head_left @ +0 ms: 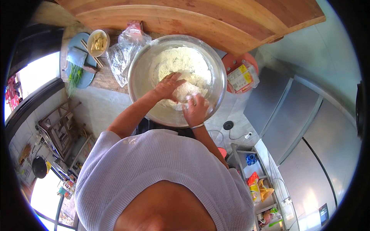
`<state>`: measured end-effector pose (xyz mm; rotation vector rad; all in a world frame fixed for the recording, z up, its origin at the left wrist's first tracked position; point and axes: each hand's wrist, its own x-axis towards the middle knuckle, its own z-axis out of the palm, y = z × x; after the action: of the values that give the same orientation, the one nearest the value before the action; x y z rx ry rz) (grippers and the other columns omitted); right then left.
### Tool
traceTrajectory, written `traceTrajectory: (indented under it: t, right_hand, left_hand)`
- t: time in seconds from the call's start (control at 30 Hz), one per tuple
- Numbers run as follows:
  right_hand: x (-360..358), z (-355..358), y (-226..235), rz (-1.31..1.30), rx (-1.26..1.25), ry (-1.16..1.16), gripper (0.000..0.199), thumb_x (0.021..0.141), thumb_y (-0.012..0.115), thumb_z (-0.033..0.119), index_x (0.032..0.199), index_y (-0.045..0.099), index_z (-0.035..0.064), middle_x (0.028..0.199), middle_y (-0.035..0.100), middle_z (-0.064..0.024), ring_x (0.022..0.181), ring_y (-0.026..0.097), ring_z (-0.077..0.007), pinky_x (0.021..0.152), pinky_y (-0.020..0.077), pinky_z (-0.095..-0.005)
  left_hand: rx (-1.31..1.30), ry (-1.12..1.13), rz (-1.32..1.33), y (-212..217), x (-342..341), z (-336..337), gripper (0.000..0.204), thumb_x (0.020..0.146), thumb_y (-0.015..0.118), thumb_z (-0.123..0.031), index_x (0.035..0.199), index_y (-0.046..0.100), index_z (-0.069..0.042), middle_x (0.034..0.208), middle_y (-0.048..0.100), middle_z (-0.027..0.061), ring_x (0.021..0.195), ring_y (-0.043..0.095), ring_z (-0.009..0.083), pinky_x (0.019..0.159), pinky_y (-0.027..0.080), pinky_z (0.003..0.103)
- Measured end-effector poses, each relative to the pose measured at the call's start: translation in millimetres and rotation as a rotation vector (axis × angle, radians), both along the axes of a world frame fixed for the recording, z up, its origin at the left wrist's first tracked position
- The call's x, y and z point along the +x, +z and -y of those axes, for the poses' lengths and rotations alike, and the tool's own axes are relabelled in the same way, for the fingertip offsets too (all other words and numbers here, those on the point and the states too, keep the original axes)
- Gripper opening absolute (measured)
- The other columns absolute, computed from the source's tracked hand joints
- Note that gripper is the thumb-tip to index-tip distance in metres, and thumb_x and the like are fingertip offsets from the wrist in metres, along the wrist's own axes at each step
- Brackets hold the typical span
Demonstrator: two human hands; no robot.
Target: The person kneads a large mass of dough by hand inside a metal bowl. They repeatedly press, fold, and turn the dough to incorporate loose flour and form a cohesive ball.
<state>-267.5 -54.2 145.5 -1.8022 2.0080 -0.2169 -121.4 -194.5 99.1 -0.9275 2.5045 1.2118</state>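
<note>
A wide metal bowl [135,73] in front of me holds loose, pale flour [181,57] and a rough, crumbly lump of dough [186,91]. At the lump's left side rests my left hand [169,87], its fingers apart and touching the floury mass. My right hand [195,111] reaches over the bowl's near right part, with flour-coated fingers curled against the dough. A band circles the right wrist. The fingertips of both hands are partly hidden in the flour.
Left of the bowl lie a clear plastic bag [124,52], a bowl of yellowish food [99,41], chopsticks [92,54], a cleaver [77,57] and green stalks [75,75] on a blue board [88,79]. A package [241,78] sits on a red round stool [231,61]. Wooden boards [185,15] stand beyond.
</note>
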Motion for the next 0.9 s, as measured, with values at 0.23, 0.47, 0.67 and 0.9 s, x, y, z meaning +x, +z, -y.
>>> traceTrajectory:
  t: [0.23,0.47,0.67,0.9]
  right_hand:
    - [-16,57,-71,-0.126,0.289,-0.009,0.052,0.072,0.069,0.031,0.118,0.053,0.0135,0.111,0.055,-0.0089,0.106,0.049,-0.0309,0.079,0.0409,-0.0514]
    - [-34,140,-94,-0.052,0.310,-0.112,0.035,0.074,0.065,0.022,0.107,0.058,0.0155,0.094,0.062,-0.0088,0.088,0.061,-0.0298,0.071,0.0504,-0.0401]
    - [-10,109,-27,-0.045,0.343,-0.019,0.048,0.071,0.070,0.033,0.112,0.056,0.0134,0.116,0.053,-0.0095,0.110,0.049,-0.0303,0.083,0.0440,-0.0498]
    - [8,35,-8,0.004,0.204,0.006,0.068,0.065,0.074,0.039,0.121,0.050,0.0087,0.126,0.046,-0.0104,0.116,0.044,-0.0323,0.087,0.0390,-0.0522]
  left_hand:
    - [-0.304,0.187,0.019,-19,-10,-18,0.077,0.049,0.083,-0.017,0.121,0.054,-0.021,0.125,0.049,0.0072,0.116,0.045,0.0296,0.094,0.043,0.039]
    - [-0.308,0.461,0.157,-43,-34,44,0.054,0.061,0.077,-0.026,0.112,0.059,-0.021,0.096,0.060,0.0072,0.087,0.060,0.0272,0.071,0.051,0.039]
    - [0.578,0.335,-0.186,-12,15,77,0.089,0.061,0.081,-0.035,0.135,0.040,-0.007,0.126,0.052,0.0185,0.118,0.049,0.0261,0.099,0.038,0.036]
    - [-0.098,-0.020,0.217,-1,3,10,0.100,0.050,0.085,-0.031,0.137,0.035,-0.021,0.135,0.036,0.0113,0.128,0.032,0.0319,0.106,0.026,0.051]
